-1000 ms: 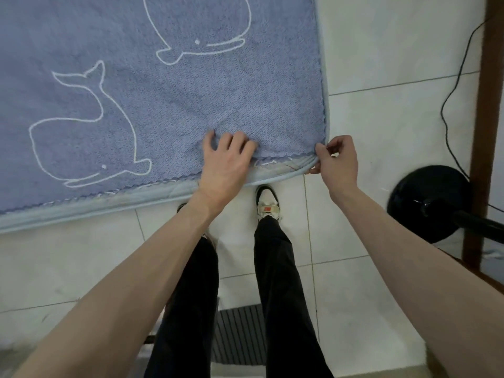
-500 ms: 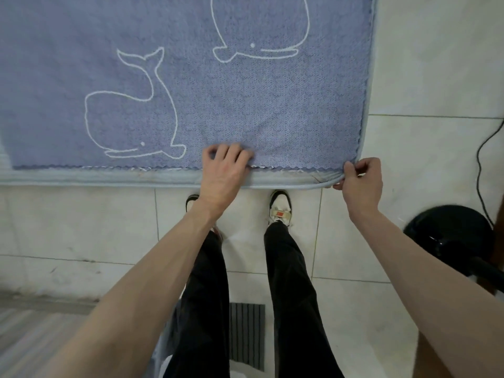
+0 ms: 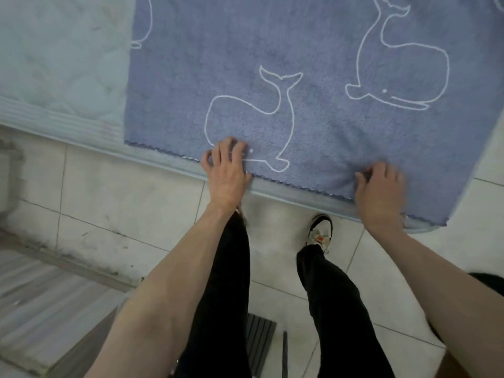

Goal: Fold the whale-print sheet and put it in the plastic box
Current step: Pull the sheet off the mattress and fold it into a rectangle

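Blue terry whale-print sheet (image 3: 313, 50) lies flat on pale quilted mattress (image 3: 60, 64), its scalloped near edge along the mattress rim. Bare mattress to its left; white tiled floor (image 3: 122, 192) open below. Left hand (image 3: 227, 166) rests on the edge, fingers curled onto cloth. Right hand (image 3: 380, 186) blurred at the edge; grip can't be told. Half a second ago the right hand pinched the sheet's right corner; it now sits inward of it, and the left hand is further left.

A pale quilted mattress (image 3: 58, 60) lies far and left over a floor of big white tiles (image 3: 131, 197), with grey striped boards (image 3: 41, 301) near on the left
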A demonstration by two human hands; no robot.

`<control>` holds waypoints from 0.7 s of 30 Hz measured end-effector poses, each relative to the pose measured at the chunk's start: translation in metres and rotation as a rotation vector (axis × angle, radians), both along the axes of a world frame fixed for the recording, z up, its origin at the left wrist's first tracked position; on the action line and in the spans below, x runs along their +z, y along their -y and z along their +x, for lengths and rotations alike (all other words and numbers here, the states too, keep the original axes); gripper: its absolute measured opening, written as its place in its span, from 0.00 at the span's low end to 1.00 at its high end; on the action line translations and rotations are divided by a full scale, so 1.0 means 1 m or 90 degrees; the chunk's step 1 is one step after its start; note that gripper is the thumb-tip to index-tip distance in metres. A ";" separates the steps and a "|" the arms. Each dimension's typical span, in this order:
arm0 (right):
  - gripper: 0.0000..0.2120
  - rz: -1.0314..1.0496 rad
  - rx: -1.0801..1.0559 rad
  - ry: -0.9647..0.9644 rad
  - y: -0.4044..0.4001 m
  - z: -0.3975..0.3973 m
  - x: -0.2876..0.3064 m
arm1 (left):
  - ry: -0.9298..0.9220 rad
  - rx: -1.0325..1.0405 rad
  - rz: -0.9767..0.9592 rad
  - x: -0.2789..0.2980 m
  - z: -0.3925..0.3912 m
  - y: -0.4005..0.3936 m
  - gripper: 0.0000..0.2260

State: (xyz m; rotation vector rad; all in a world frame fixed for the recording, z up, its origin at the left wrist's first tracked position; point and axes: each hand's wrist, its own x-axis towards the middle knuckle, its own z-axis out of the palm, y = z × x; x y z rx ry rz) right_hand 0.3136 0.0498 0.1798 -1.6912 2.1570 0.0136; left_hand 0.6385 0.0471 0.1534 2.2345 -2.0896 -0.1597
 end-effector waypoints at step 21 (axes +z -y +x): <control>0.39 0.120 0.318 -0.151 0.037 0.189 0.009 | -0.265 0.335 0.055 0.006 0.276 0.037 0.20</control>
